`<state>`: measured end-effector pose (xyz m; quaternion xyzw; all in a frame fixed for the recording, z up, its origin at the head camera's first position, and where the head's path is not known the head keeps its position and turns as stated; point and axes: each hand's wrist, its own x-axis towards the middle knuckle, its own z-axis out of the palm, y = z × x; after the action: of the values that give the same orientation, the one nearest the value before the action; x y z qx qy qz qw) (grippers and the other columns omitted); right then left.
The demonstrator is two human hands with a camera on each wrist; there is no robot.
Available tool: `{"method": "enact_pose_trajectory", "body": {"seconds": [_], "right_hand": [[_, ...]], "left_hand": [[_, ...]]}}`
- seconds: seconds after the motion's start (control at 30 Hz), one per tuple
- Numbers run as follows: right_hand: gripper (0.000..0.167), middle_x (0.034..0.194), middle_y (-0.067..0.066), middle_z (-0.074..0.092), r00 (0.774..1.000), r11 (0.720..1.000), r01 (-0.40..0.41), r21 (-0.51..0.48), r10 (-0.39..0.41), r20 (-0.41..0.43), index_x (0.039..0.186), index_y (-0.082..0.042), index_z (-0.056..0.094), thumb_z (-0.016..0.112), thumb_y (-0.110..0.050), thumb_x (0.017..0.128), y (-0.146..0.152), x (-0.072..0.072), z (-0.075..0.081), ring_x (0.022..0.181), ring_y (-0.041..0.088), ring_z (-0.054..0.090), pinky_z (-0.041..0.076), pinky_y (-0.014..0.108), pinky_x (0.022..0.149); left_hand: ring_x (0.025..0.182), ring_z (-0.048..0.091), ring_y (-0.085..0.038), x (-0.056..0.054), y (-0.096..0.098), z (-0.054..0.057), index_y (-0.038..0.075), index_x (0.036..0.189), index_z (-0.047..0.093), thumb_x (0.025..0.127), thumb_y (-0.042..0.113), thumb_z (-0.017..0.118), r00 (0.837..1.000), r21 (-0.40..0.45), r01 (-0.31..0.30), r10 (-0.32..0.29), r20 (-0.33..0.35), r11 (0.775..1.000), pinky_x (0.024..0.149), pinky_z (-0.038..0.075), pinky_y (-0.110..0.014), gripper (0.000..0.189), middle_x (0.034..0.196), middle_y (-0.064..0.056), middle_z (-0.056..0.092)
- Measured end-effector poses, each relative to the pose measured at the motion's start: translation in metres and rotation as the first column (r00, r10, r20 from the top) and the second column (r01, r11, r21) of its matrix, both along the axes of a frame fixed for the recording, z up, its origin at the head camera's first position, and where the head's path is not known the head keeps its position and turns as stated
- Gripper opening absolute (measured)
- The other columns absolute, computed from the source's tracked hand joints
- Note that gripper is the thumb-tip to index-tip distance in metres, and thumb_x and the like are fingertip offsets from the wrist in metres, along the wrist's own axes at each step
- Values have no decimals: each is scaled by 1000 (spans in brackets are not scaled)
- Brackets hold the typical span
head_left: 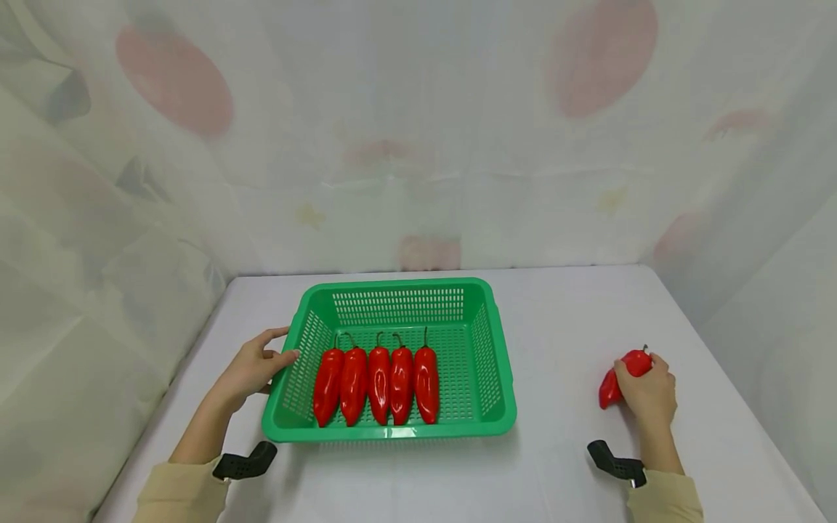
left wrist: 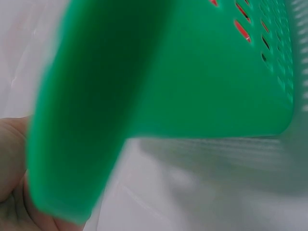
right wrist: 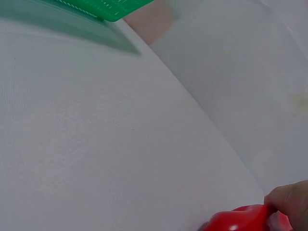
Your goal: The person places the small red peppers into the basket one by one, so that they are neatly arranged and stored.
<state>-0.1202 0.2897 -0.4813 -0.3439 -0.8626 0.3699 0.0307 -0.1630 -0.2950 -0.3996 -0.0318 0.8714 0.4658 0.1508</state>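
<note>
My left hand [head_left: 251, 370] grips the left rim of a green plastic basket [head_left: 451, 431], thumb over the edge and fingers along the outside. The left wrist view has the basket's smooth corner [left wrist: 207, 91] up close, with part of the hand [left wrist: 12, 163] behind the rim. Several glossy red peppers [head_left: 379, 385] lie side by side in the basket, stems toward the back. Far to the right, my right hand [head_left: 649, 392] holds another red pepper [head_left: 611, 390] low over the table. In the right wrist view, fingers [right wrist: 291, 199] press onto that pepper [right wrist: 236, 221].
A white-covered table [head_left: 549, 312] carries everything, with white cloth between the basket and the right-hand pepper. Pale printed curtains [head_left: 392, 94] hang behind and at both sides. A black wrist device [head_left: 245, 463] sits on each arm.
</note>
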Motion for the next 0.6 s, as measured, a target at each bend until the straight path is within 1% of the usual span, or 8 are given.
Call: {"method": "enact_pose_trajectory", "body": {"seconds": [0.07,0.27,0.4,0.5,0.6], "right_hand": [[70,130,38,33,1000,1000,-1,-1,1,-2,142,7,17,42,-32,90,-1,0,1,116,53,35,38,64,91],[69,134,34,34,999,998,25,-54,-26,-22,144,4,14,43,-29,90,-3,-4,5,118,51,35,40,62,91],[69,135,33,34,999,998,16,-60,-19,-42,144,3,14,43,-28,90,-5,-7,10,118,50,36,42,60,90],[69,136,32,34,998,998,8,-65,-11,-54,144,2,15,44,-27,89,-8,-11,13,118,50,36,44,59,89],[70,136,32,34,997,998,4,-70,-9,-72,144,1,16,47,-26,88,-10,-16,16,118,50,36,47,58,83]], "left_hand": [[69,66,-23,0,0,0,7,144,22,91,29,58,1000,-1,-2,2,0,1000,60,57,-40,68,98,-22,62],[68,66,-23,0,0,0,7,144,23,91,29,57,1000,-6,-6,6,-2,1000,59,57,-40,67,98,-22,61],[68,66,-22,-1,1,-1,7,144,23,91,29,57,1000,-6,-9,9,0,1000,59,57,-40,66,98,-22,61],[68,66,-22,-1,1,-1,7,144,23,91,29,57,1000,-8,-9,9,-1,1000,59,57,-40,66,98,-22,61],[69,66,-22,0,0,-2,7,144,24,91,29,58,1000,-4,-9,9,-3,1000,59,57,-40,66,97,-22,62]]}}
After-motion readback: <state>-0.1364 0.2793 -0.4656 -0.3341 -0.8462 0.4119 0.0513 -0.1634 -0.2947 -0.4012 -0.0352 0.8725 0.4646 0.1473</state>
